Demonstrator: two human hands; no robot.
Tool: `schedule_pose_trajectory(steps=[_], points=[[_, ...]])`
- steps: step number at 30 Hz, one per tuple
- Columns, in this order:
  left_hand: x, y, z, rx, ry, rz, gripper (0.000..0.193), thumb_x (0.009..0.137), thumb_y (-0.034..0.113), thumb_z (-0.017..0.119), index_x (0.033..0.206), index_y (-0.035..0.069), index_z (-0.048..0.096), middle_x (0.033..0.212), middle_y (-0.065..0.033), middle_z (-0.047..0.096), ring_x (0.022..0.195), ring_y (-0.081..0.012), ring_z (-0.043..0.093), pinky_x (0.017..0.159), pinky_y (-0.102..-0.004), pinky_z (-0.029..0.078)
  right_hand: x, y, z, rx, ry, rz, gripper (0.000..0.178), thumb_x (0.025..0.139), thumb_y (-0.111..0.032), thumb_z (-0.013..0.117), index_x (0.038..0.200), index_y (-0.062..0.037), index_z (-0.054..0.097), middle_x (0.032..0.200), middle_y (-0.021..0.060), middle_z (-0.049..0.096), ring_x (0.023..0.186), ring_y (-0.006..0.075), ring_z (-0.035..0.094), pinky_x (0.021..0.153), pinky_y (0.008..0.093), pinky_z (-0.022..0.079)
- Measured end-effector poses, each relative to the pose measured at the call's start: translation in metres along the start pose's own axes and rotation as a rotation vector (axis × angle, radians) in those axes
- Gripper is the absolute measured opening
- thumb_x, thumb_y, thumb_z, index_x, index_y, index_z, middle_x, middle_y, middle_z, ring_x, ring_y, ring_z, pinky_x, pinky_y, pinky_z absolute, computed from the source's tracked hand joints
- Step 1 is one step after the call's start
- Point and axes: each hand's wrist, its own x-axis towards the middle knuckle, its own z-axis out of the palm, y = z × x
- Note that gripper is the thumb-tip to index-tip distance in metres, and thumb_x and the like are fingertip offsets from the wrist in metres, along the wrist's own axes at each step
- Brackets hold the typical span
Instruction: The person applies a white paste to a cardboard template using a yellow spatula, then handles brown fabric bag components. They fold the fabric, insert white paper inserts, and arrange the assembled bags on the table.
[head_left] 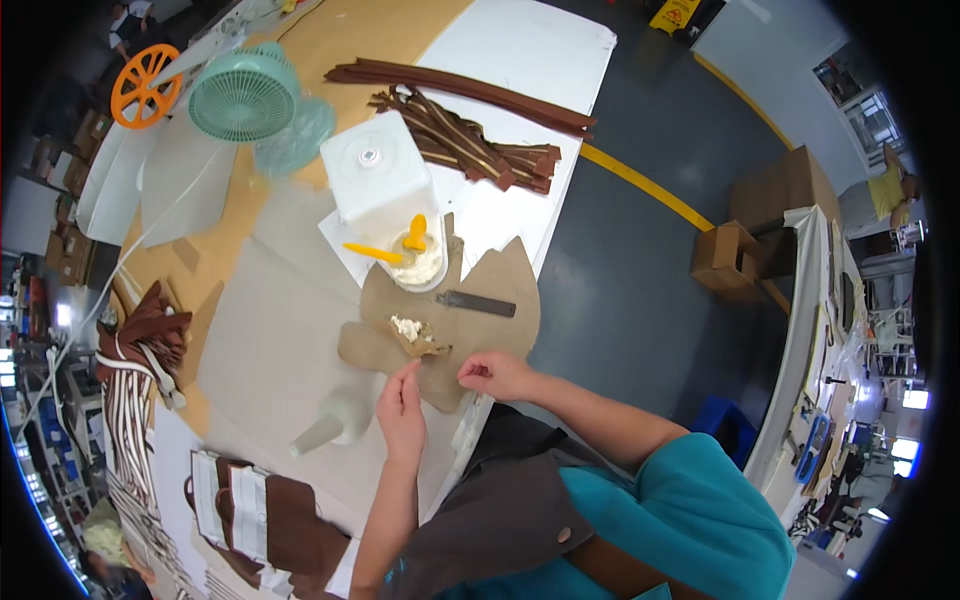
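Note:
My left hand [402, 412] has its fingers pressed together just below a crumpled tan scrap [428, 347] topped with a clump of white paste [407, 327]. Across from it, my right hand [497, 376] is curled in a pinch over the near edge of a flat brown-grey board [500, 345]. Anything between the fingers of either hand is too small to make out. A dark metal strip [478, 303] lies on the board. Beyond stands a cut-open white jug [375, 185] holding white paste [427, 264] and two yellow-handled tools [372, 252].
A pale squeeze bottle [340, 418] lies left of my left hand. Bundled brown strips [470, 140] rest at the table's far side. A green fan [243, 95] and an orange wheel [146, 86] stand far left. Brown leather pieces [290, 520] lie near left.

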Motion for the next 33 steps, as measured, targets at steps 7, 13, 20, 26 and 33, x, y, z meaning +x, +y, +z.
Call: schedule_pose_trajectory(steps=[7,13,20,26,33], points=[[0.03,0.028,-0.008,-1.056,-0.058,-0.423,0.033,0.1,0.015,0.055,0.13,0.0,0.055,0.073,0.0032,0.045,0.057,-0.0072,0.034,0.057,-0.0251,0.03,-0.026,-0.01,-0.009,0.064,0.035,0.018,0.013,0.09,-0.018,0.071,0.095,-0.0061,0.072,0.081,0.0012,0.069,0.073,0.009,0.061,0.069,0.0268,0.052],[0.023,0.013,-0.014,-1.347,-0.021,-0.502,0.039,0.095,0.01,0.057,0.133,0.004,0.052,0.082,0.0011,0.05,0.062,-0.0098,0.04,0.063,-0.0263,0.036,-0.028,-0.035,-0.002,0.075,-0.015,0.083,0.012,0.093,-0.015,0.069,0.096,-0.0039,0.071,0.08,-0.0028,0.066,0.07,0.004,0.056,0.066,0.0227,0.049],[0.013,-0.003,-0.009,-1.321,0.008,-0.524,0.032,0.097,0.018,0.061,0.125,0.003,0.058,0.087,0.0013,0.059,0.064,-0.0086,0.043,0.063,-0.0241,0.038,-0.023,-0.047,0.017,0.356,0.024,-0.004,0.025,0.096,-0.022,0.067,0.11,-0.0018,0.067,0.086,-0.0004,0.066,0.075,0.0058,0.059,0.069,0.0227,0.049],[-0.02,-0.001,0.023,-1.222,0.068,-0.717,0.031,0.101,0.028,0.057,0.126,0.008,0.059,0.105,-0.0012,0.069,0.063,-0.0067,0.048,0.053,-0.0221,0.039,-0.007,-0.064,0.06,0.594,-0.055,0.036,0.028,0.103,-0.031,0.056,0.112,-0.0046,0.057,0.083,0.0019,0.066,0.067,0.0092,0.059,0.061,0.0225,0.047],[-0.033,0.042,0.011,-0.995,-0.176,-0.448,0.055,0.109,0.036,0.034,0.156,0.008,0.024,0.123,-0.0094,0.063,0.079,-0.0122,0.058,0.064,-0.0261,0.048,-0.009,-0.083,0.038,0.878,0.041,0.174,0.024,0.101,-0.025,0.058,0.098,-0.002,0.059,0.079,0.0075,0.066,0.062,0.0153,0.063,0.052,0.0262,0.048]])
